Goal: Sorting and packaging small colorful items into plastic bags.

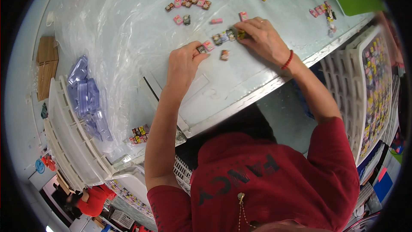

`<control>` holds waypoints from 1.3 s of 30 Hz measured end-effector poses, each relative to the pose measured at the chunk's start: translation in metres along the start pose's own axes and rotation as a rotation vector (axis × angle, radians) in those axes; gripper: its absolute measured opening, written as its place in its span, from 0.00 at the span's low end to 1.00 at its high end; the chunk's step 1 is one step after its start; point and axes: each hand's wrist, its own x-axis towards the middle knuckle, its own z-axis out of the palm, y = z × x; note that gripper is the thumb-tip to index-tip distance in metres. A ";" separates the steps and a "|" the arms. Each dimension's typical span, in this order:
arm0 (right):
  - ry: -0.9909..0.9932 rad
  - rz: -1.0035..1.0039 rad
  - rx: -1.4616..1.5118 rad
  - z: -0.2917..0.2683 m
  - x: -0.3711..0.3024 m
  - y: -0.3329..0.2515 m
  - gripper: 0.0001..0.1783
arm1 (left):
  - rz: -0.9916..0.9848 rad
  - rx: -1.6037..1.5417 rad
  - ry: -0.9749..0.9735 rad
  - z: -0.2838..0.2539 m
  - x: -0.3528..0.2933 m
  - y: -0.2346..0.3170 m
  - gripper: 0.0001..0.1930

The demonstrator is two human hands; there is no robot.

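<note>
On the pale tabletop, small printed blocks stand in a broken row between my hands. My left hand (182, 62) pinches a small dark block (201, 49) at the row's left end, touching a pink block (208, 46). Several grey-and-black blocks (223, 37) lie side by side in the middle. At the right end my right hand (265, 38), with a red bead bracelet at the wrist, has thumb and fingers closed on a yellow block (241, 34). A brown-and-orange block (225, 55) lies alone nearer to me. Beyond the row are two loose pink blocks (216, 21).
A loose heap of mixed blocks (195, 1) lies farther off, a smaller cluster (322, 9) at far right. Clear plastic trays (86, 96) and grouped blocks (139, 134) are at left. White stacked racks (345, 75) flank the table. A person in red (92, 201) is in the background.
</note>
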 end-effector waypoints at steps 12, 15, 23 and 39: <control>-0.040 -0.107 0.018 0.009 0.011 -0.006 0.28 | 0.360 0.116 0.243 0.023 0.008 -0.006 0.22; -0.103 -0.140 0.031 0.015 0.015 -0.005 0.25 | 0.322 0.022 0.190 0.026 0.011 -0.010 0.21; -0.081 -0.184 -0.138 0.016 0.022 -0.008 0.20 | 0.485 0.062 0.180 0.020 0.025 -0.005 0.16; -0.046 -0.133 -0.174 0.012 0.025 -0.029 0.17 | 0.520 0.095 0.351 0.022 0.009 -0.009 0.12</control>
